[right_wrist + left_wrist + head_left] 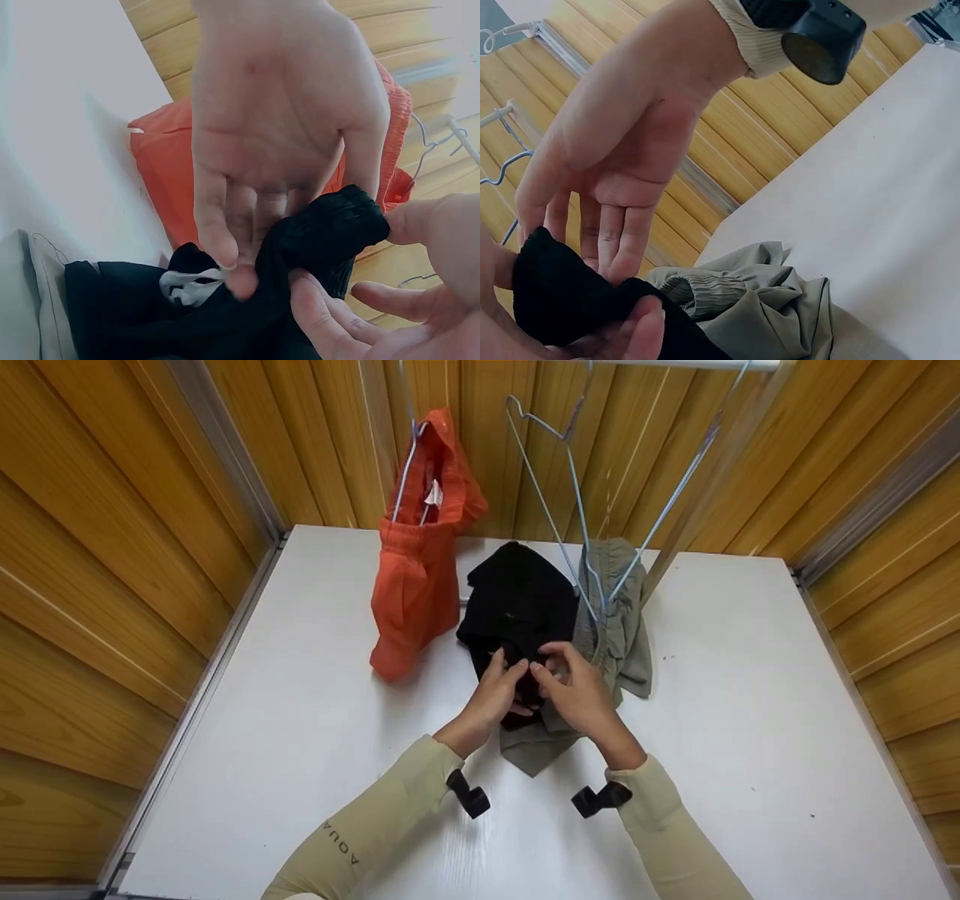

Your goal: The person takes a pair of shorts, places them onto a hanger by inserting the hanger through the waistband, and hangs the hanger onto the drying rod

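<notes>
Black shorts [521, 592] with an elastic waistband lie bunched in front of me. My left hand [487, 697] grips the waistband from the left, thumb on top. From the other side, my right hand [585, 697] pinches the same band, with the two thumbs close together. A white drawstring [195, 286] hangs out of the black cloth in the right wrist view. Just right of the black shorts is a grey-green garment [630, 649] with a gathered waist, on a wire hanger [579, 502]. Part of it spreads beneath the black cloth and my right hand.
Orange shorts [416, 585] hang on another wire hanger [407, 472] at the left. A white rail [697, 363] runs across the top, with a post [712, 472] at the right. Wood-grain walls [97, 547] surround the white tabletop [300, 697].
</notes>
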`<state>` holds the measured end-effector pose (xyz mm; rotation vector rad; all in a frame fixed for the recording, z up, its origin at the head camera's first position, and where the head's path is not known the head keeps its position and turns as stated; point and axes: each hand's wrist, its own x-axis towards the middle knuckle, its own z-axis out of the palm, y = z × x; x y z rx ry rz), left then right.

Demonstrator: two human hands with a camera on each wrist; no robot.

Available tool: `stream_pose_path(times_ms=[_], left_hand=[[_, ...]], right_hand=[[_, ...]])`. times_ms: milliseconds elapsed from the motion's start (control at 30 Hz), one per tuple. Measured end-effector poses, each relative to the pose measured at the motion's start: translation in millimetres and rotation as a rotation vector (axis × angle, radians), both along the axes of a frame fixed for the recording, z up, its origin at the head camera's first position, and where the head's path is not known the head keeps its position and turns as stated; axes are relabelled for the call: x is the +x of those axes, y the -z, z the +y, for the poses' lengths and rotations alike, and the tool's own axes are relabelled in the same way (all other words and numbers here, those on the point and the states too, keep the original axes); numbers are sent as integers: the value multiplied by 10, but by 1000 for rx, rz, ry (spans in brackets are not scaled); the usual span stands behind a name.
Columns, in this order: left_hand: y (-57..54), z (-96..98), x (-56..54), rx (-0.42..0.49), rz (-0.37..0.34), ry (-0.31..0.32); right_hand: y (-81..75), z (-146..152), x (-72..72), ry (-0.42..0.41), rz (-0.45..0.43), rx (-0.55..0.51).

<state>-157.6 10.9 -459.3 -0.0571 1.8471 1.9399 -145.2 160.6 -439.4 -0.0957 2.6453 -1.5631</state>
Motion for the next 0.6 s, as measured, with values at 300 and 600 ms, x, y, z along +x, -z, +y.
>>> stream_pose_path(times_ms=[300,600], left_hand=[[29,21,-18,-78,87,10],[78,-49,6,-230,239,48]], right_hand=[[56,-49,79,-83,42,65],[64,68,60,-66,132,122]])
